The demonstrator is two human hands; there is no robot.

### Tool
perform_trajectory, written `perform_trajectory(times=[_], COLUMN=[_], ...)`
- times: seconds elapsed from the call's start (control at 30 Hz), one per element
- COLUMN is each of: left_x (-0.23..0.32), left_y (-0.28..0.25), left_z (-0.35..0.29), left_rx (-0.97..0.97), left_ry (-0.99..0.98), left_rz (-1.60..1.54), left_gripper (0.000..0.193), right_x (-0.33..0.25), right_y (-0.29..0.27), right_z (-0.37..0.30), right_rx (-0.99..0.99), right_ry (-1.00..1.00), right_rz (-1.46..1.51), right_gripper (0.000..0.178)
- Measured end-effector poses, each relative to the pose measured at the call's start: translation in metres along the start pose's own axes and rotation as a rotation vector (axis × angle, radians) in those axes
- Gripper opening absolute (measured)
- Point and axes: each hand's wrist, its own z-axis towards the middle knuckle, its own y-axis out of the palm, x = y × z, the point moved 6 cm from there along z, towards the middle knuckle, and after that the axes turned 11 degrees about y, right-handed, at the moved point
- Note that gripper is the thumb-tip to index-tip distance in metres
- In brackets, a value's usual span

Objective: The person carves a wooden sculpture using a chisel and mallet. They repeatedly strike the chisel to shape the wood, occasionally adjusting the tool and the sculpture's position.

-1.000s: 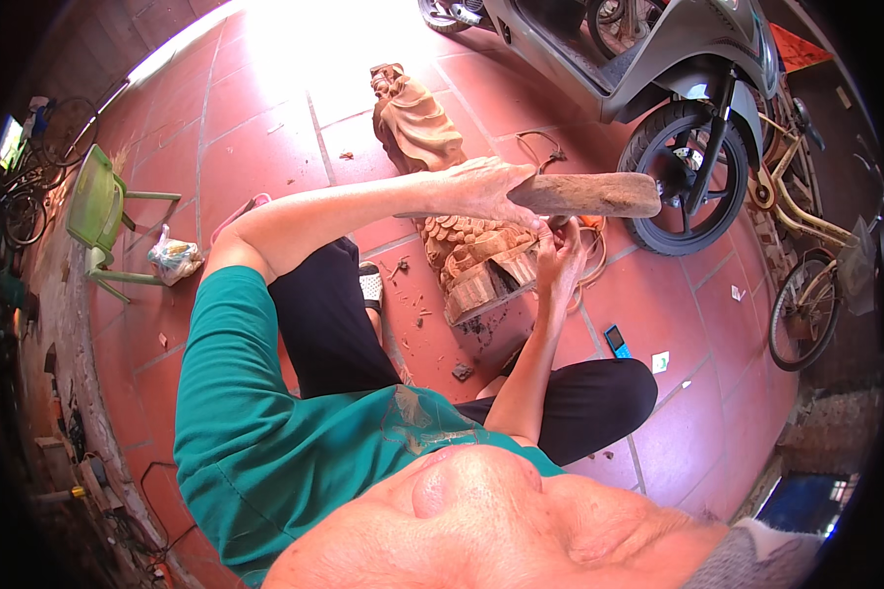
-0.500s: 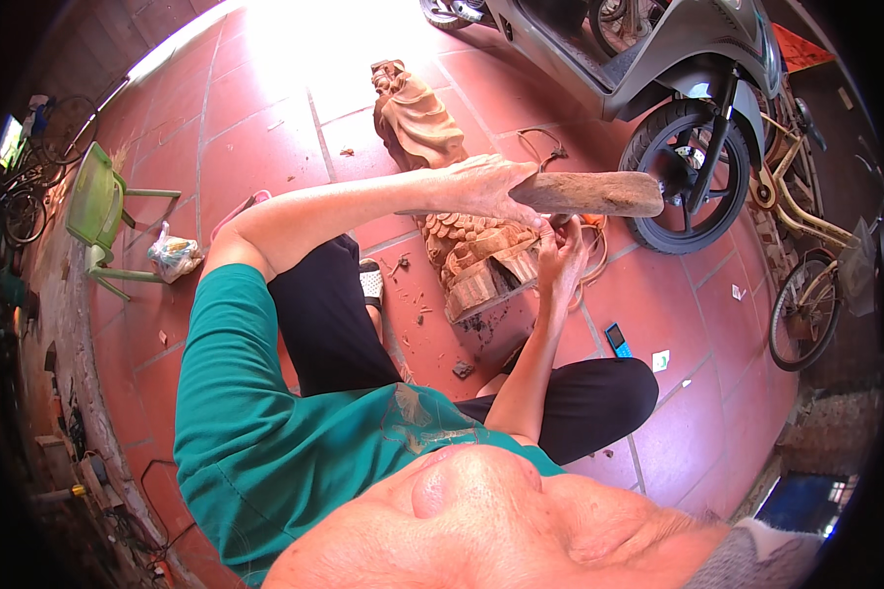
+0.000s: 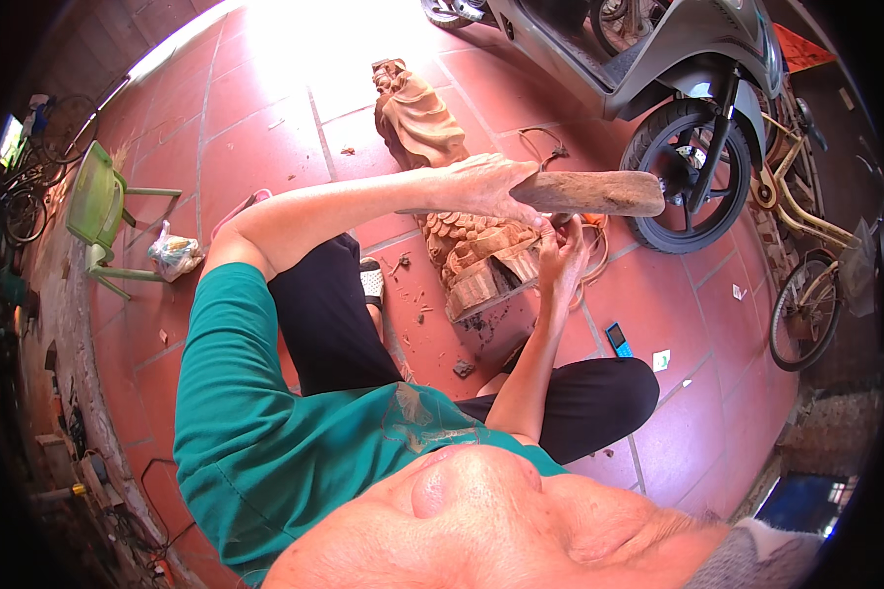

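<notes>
My left hand (image 3: 486, 187) is closed around a brown wooden club (image 3: 599, 193), which points to the right with a flat, rounded end. Just below it, my right hand (image 3: 562, 253) is closed, its fingertips pinched under the club near a small dark piece that I cannot make out. Beneath both hands lies a carved wooden statue (image 3: 422, 123) in draped robes, its head at the far end. Its carved base (image 3: 481, 265) lies toward me, and my left forearm and hand hide the middle.
Wood chips (image 3: 464, 369) lie on the red tiled floor (image 3: 265, 147) by the base. A blue phone (image 3: 619, 341) is beside my right knee. A grey motorbike (image 3: 692, 162) stands at the far right, near a bicycle (image 3: 805, 304). At the left are a green chair (image 3: 98, 201) and a plastic bag (image 3: 175, 253).
</notes>
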Motion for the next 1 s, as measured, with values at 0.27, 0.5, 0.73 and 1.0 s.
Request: perform_trajectory(times=[0.27, 0.5, 0.73, 1.0], left_x=[0.01, -0.001, 0.002, 0.011], left_y=[-0.009, -0.004, 0.002, -0.021], left_z=[0.002, -0.001, 0.004, 0.002], left_rx=[-0.019, 0.023, 0.099, 0.27], left_ry=[-0.039, -0.013, 0.095, 0.213], left_rz=[0.056, 0.093, 0.05, 0.051], left_gripper=[0.068, 0.065, 0.064, 0.065], right_x=[0.008, -0.014, 0.004, 0.011], right_y=[0.002, -0.006, -0.007, -0.002], right_z=[0.004, -0.002, 0.001, 0.005], right_rx=[-0.019, -0.068, -0.1, -0.096], right_ry=[0.03, 0.012, 0.071, 0.109], right_rz=[0.116, 0.013, 0.092, 0.243], right_gripper=[0.019, 0.019, 0.02, 0.02])
